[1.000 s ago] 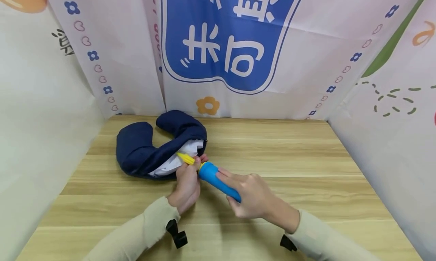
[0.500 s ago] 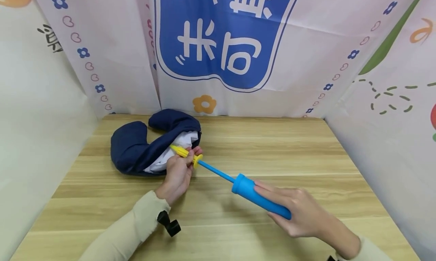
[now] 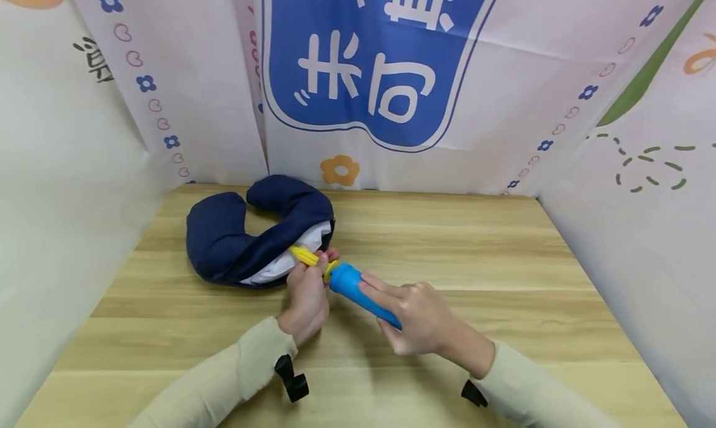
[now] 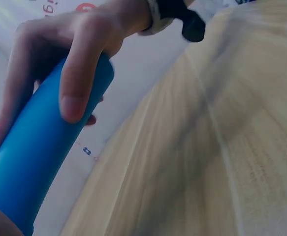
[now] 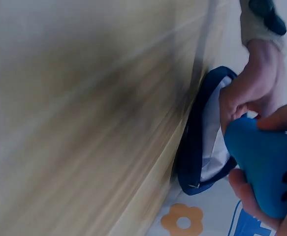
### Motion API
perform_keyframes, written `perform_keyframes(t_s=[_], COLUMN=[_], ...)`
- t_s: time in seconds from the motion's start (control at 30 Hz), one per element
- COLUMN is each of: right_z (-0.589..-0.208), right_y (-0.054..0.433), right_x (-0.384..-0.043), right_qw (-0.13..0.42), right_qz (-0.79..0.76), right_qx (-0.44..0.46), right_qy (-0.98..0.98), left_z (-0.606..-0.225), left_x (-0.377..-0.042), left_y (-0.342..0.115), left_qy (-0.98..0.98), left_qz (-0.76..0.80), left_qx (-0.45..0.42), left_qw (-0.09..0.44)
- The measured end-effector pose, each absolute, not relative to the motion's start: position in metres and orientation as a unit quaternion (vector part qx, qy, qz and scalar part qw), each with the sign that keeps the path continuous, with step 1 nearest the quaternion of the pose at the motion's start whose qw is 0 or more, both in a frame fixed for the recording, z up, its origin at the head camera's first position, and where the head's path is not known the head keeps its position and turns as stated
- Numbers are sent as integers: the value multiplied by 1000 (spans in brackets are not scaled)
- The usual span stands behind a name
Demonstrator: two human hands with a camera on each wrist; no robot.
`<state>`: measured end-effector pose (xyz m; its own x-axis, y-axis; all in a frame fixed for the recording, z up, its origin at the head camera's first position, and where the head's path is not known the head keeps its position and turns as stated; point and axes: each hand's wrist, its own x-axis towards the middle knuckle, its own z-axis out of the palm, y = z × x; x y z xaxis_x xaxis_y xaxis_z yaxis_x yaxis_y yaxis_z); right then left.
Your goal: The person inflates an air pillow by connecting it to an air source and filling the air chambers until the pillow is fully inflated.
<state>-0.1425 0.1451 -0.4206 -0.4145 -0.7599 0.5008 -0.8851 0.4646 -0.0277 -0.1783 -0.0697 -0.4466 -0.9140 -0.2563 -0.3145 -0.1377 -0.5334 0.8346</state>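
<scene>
A navy U-shaped neck pillow lies at the left back of the table, its cover unzipped along the front so a white inner lining shows. My left hand pinches the yellow nozzle end of a blue hand pump against that opening. Around the pump's blue barrel curl the fingers of my right hand, with the barrel pushed up close to the yellow collar. In the left wrist view the right hand grips the barrel. The nozzle tip points into the lining.
The wood-grain table runs back to a printed cloth backdrop, with white side walls left and right. Black wrist camera mounts sit on both beige sleeves.
Half a second ago the blue barrel was drawn back, baring a thin blue rod. My right hand has since pushed it forward to the yellow collar. The left hand keeps its pinch.
</scene>
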Motion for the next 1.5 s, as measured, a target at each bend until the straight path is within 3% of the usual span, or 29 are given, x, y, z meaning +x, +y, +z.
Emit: perform_keyframes(t_s=[0.17,0.37,0.63,0.8,0.9,1.07,1.23,1.5], right_z=[-415,-422,-406,-405,-409,-411,-407,-396], right_y=[157,205,226,186,157,144,179,230], right_x=[-145,-116,-98,-111,-121,-131,-123,-96], right_qw=[177,158,197,232,226,186,134,131], right_qz=[151,166,177,159,150,152,187,221], right_qx=[500,480,483,495,492,481,463,458], right_qy=[-834,-847,-835,-822,-828,-843,-856,-851], left_z=[-445,-442,-441,-442,-442,-445,-438,-431], left_x=[-180,-183,-182,-171,-165,-164,-173,-181], left_y=[-79,-94,-91,-74,-68,-67,-79,-102], left_qy=[-481,-484,-468,-476,-483,-491,-492,-476], left_qz=[-862,-862,-870,-856,-849,-851,-856,-865], left_qx=[162,138,154,200,210,187,153,154], left_qw=[-16,-64,-26,21,38,6,-32,-38])
